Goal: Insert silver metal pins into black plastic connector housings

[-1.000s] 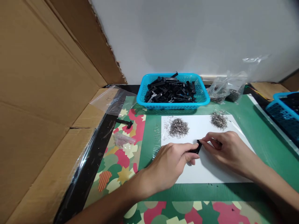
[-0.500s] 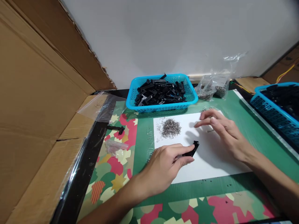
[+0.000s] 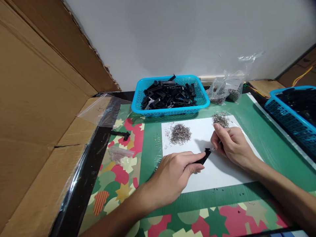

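Observation:
My left hand (image 3: 174,174) is closed on a small black plastic part (image 3: 204,157), pinching it between thumb and fingers over the white paper (image 3: 222,174). Most of the part's near end is hidden by the fingers. To its right, my right hand (image 3: 230,140) grips a thin metal rod-like tool (image 3: 219,142). The tool's tip is close by the far end of the black part; I cannot tell whether they touch. One pile of tiny bent metal pieces (image 3: 181,134) lies on the paper's left side, and a second pile (image 3: 220,120) is just beyond my right hand.
Behind the paper stands a blue basket (image 3: 170,113) full of black parts, with clear bags of small metal pieces (image 3: 233,93) beside it. Another blue basket (image 3: 291,113) is at right. A black part (image 3: 120,134) and a small plastic bag (image 3: 122,154) lie left. Cardboard (image 3: 37,98) walls the left side.
My right hand, open half a second ago above the thin tool, has closed around it and brought its tip to the black part. My left hand keeps its hold.

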{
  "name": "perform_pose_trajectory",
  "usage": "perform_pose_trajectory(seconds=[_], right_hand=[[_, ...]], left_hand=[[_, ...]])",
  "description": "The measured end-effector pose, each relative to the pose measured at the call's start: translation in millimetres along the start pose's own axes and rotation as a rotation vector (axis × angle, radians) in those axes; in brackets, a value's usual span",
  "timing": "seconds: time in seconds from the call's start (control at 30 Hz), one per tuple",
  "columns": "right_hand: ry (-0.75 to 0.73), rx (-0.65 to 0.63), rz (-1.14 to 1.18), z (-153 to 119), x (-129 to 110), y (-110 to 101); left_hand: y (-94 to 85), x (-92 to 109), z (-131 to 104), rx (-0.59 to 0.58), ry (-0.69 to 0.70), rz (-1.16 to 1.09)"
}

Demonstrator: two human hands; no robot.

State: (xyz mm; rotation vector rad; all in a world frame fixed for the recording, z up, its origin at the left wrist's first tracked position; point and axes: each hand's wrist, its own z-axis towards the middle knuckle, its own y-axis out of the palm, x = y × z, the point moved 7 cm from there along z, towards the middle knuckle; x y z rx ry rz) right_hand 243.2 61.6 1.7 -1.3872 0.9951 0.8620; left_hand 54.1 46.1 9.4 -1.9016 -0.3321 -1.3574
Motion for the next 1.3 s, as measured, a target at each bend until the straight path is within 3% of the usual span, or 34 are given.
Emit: perform_pose_trajectory(seconds=[0.33,0.63,0.77,0.87,1.0,1.17,1.3], right_hand=[[-0.114,0.060,-0.194,-5.1,-9.0,0.7],[-0.243,0.105,-0.303,-9.9,-20.0,7.7],[-0.146,0.104,-0.090,-5.7,-10.1,5.1],[-0.054,0.172,0.167,0.5,0.6,-2.3],[-0.097,0.249,0.309,13.0,2.6,-8.6],[-0.153,0.233,0.335,25.0,-6.7,-6.5],[-0.217,0.208,0.334,14.0,-26.2,-9.0]], left_hand=[[1.3,3.2,1.7,-0.011,0.045,0.096],[4.2,-7.3,4.6,-0.042,0.036,-0.025],[0.4,-3.0,7.7,-0.041,0.018,0.005],[-5.5,1.3,8.5,-0.013,0.042,0.043],[-16.0,9.3,6.0,0.049,0.140,0.094],[-25.3,45.1,8.2,0.255,0.360,0.028],[8.5,102.3,24.3,0.229,0.559,0.007]])
